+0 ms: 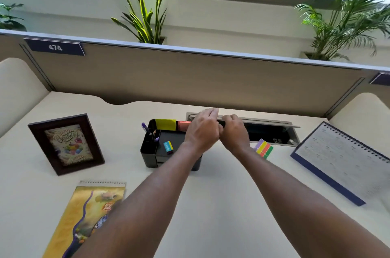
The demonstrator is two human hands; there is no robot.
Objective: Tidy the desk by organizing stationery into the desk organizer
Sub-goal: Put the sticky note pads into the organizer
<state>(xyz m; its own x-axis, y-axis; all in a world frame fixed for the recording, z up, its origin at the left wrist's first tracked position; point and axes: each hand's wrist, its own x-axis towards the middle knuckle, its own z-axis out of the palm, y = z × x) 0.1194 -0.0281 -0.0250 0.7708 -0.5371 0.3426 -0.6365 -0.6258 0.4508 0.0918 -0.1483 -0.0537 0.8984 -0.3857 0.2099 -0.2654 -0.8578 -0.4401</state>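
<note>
A black desk organizer [152,152] stands mid-desk. A purple pen [146,128] and a pencil [154,133] stick up in its left slots. A blue and yellow eraser [168,147] lies in its flat tray. Yellow sticky notes [165,124] and orange ones [183,125] stand in the back slot. My left hand [201,131] and my right hand [234,133] meet over the organizer's back right corner, fingers curled. What they hold is hidden. A multicoloured pad of sticky flags [264,148] lies on the desk just right of my right wrist.
A framed birthday card [66,143] stands at the left. A yellow spiral notepad [88,215] lies near the front left. A desk calendar [341,160] leans at the right. An open cable tray [272,133] sits behind the hands, below the partition [190,76].
</note>
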